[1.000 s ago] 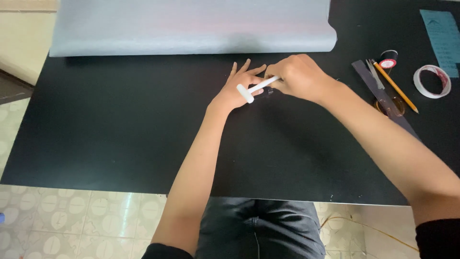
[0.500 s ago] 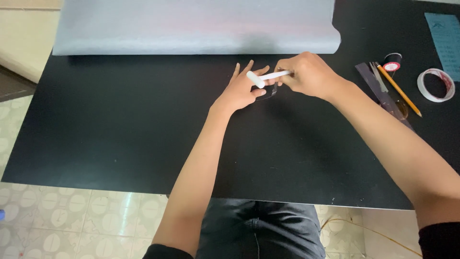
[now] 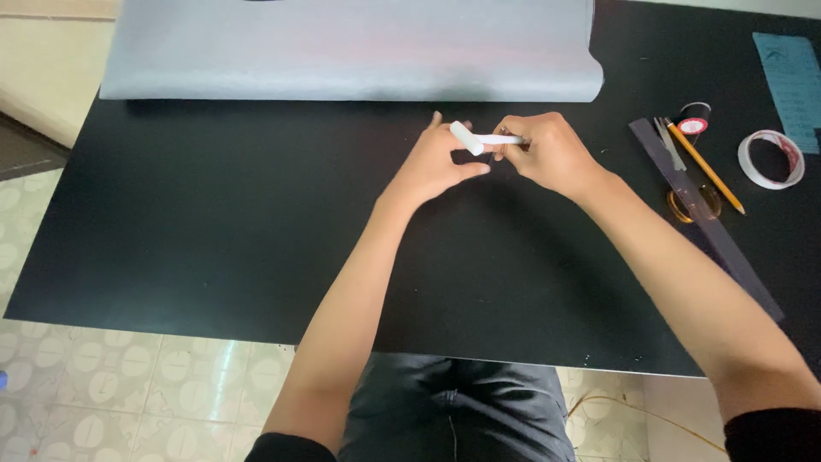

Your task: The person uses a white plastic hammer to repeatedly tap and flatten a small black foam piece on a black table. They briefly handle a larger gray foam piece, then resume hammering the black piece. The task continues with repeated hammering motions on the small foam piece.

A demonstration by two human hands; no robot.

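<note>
Right hand (image 3: 547, 154) gripping white tool (image 3: 481, 139), lifted higher than before; left hand (image 3: 436, 164) open beneath; tool tip hidden.

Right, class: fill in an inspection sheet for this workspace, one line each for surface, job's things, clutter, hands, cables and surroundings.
Surface: black table, matte, with a few pale specks.
Job's things: white T-shaped tool; pale grey sheet with a rolled edge at the far side.
Clutter: dark ruler, yellow pencil, tape ring, thread spool, blue card, all at the right.
Hands: right hand closed on the tool's handle; left hand open beside its head.
Cables: thin cord on the floor.
Surroundings: patterned floor tiles.
</note>
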